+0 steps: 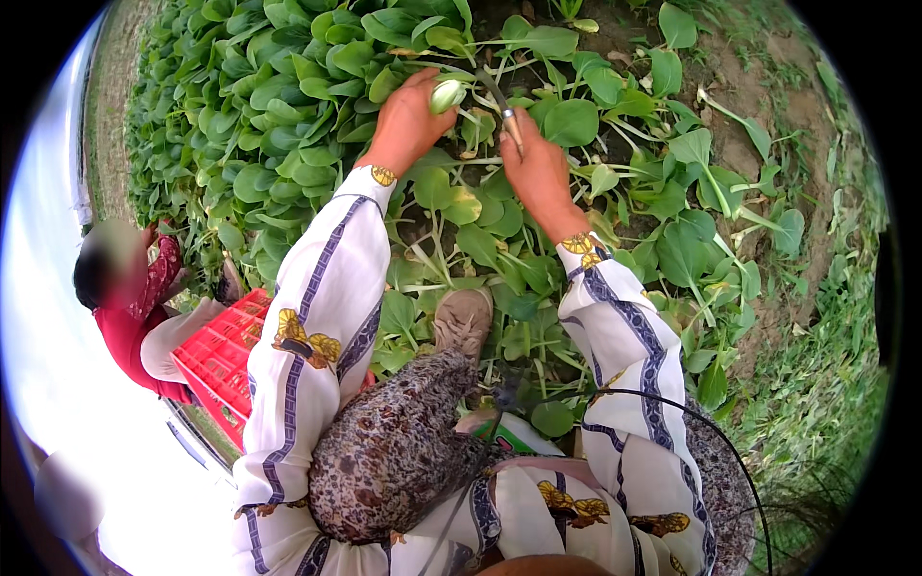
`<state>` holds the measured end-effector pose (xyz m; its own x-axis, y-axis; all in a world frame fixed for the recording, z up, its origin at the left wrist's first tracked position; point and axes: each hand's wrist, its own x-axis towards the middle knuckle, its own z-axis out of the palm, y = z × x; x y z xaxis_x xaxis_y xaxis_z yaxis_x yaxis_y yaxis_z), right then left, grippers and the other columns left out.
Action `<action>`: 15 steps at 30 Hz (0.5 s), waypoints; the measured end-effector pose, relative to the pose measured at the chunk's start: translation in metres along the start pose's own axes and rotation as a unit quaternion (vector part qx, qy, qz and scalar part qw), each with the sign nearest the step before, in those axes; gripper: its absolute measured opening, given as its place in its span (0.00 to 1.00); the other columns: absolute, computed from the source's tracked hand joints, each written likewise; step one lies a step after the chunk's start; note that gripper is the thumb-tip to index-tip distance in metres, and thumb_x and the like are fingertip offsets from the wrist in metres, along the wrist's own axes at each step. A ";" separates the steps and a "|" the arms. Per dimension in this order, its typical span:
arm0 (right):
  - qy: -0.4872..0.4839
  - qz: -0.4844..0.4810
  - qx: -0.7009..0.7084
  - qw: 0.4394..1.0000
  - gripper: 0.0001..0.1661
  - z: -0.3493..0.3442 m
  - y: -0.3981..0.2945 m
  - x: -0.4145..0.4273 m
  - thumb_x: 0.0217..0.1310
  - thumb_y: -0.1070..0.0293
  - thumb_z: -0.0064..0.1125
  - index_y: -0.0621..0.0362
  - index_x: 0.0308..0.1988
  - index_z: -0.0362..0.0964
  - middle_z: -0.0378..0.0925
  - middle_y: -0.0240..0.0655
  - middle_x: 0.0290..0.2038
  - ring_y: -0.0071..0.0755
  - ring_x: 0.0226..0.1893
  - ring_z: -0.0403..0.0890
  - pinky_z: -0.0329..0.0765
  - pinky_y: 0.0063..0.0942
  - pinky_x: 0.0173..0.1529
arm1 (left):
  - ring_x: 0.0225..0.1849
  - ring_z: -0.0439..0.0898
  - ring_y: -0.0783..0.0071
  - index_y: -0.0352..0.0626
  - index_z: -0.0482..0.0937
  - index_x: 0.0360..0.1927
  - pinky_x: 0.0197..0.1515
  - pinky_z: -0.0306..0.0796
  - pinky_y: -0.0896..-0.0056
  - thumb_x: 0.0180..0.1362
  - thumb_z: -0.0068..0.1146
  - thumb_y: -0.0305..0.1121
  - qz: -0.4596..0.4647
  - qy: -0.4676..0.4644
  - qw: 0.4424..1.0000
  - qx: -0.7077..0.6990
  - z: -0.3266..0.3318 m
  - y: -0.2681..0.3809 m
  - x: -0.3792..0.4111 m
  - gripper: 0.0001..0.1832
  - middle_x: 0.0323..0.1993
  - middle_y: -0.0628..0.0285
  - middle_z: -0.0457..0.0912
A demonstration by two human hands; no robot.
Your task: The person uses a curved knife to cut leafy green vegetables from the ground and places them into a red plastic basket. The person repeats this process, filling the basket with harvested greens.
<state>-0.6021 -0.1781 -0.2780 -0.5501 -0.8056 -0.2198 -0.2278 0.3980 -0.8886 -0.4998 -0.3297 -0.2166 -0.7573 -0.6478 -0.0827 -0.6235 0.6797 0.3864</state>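
Observation:
My left hand (412, 119) is closed around a head of leafy greens, probably bok choy, at the edge of the dense standing plants (288, 122). The pale cut-looking base (448, 96) of that head shows beside my thumb. In my right hand (540, 173) is a small sickle, gripped by its wooden handle (512, 129). Its curved dark blade (493, 88) points up and left, close to the stems by my left hand. Leaves hide part of the blade's tip. Loose leaves (569, 122) lie under and around both hands.
A red plastic crate (223, 353) stands at my left, with a person in red (137, 345) crouching beyond it. My shoe (463, 324) rests among discarded leaves. A dark cable (691, 410) crosses my right sleeve. Bare soil (771, 237) and grass lie to the right.

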 end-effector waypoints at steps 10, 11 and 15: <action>-0.021 -0.013 0.116 0.993 0.18 -0.012 0.008 -0.005 0.58 0.64 0.51 0.60 0.47 0.66 0.77 0.44 0.25 0.46 0.24 0.78 0.72 0.37 0.30 | 0.44 0.77 0.55 0.35 0.78 0.40 0.47 0.71 0.64 0.45 0.62 0.36 -0.037 0.033 0.997 -0.057 0.002 0.014 -0.010 0.19 0.51 0.56 0.74; -0.004 0.011 0.186 0.983 0.19 -0.012 0.008 -0.008 0.59 0.64 0.53 0.60 0.48 0.67 0.74 0.38 0.23 0.37 0.20 0.74 0.69 0.31 0.26 | 0.44 0.77 0.56 0.35 0.77 0.42 0.47 0.71 0.65 0.46 0.62 0.36 -0.038 0.033 0.996 -0.077 0.003 0.014 -0.013 0.20 0.51 0.57 0.73; 0.000 0.133 0.420 0.898 0.19 -0.014 -0.012 0.002 0.59 0.63 0.56 0.60 0.48 0.68 0.67 0.25 0.18 0.14 0.12 0.62 0.57 0.15 0.16 | 0.46 0.77 0.65 0.35 0.75 0.45 0.50 0.68 0.71 0.48 0.62 0.30 -0.048 0.039 0.990 -0.127 0.003 0.017 -0.025 0.20 0.50 0.59 0.74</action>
<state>-0.6113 -0.1781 -0.2626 -0.4946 -0.7316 -0.4691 0.5981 0.1051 -0.7945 -0.4922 -0.3010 -0.2110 -0.6734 -0.7366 -0.0624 -0.6153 0.5116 0.5997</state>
